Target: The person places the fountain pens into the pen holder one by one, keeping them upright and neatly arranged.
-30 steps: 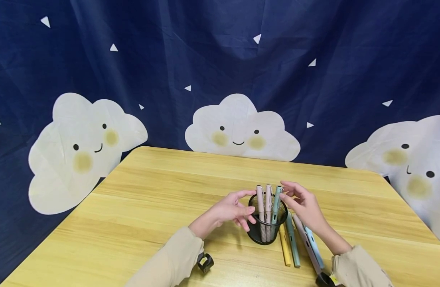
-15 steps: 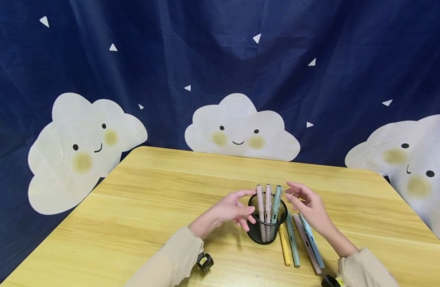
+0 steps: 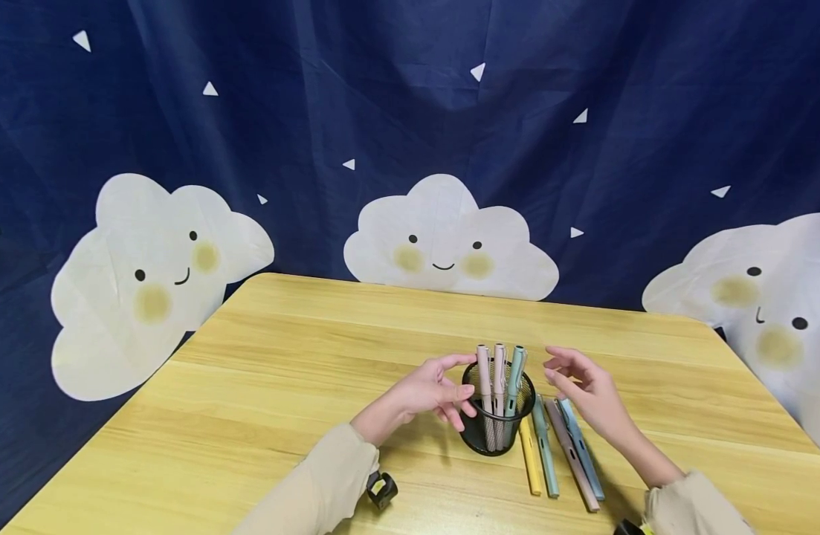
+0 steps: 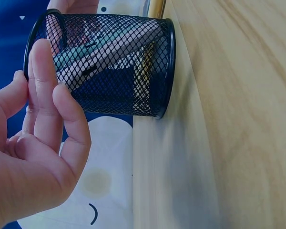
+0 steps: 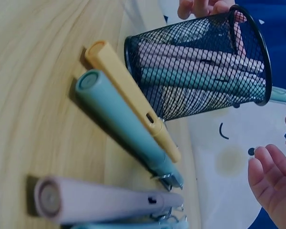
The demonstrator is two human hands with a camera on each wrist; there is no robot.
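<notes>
My left hand (image 3: 426,390) rests against the left side of a black mesh pen holder (image 3: 473,435), thumb and index finger at its rim and the other fingers loosely bent. Several capped pens stand in it: two pinkish pens (image 3: 484,371) and a green pen (image 3: 517,371), all leaning a little. My right hand (image 3: 586,386) hovers right of the holder with loosely bent fingers and nothing in them. Below it on the table lie a yellow pen (image 5: 121,86), a green pen (image 5: 121,126), a mauve pen (image 5: 102,199) and a blue pen (image 3: 581,449).
The wooden table (image 3: 282,357) reaches back to a navy curtain (image 3: 302,111) printed with white clouds (image 3: 450,215). The loose pens lie side by side, close to the holder's right. Black wrist cameras (image 3: 382,490) sit by both sleeves.
My right hand has drawn away from the green pen in the holder, moving right and slightly down. My left hand and the holder stay put.
</notes>
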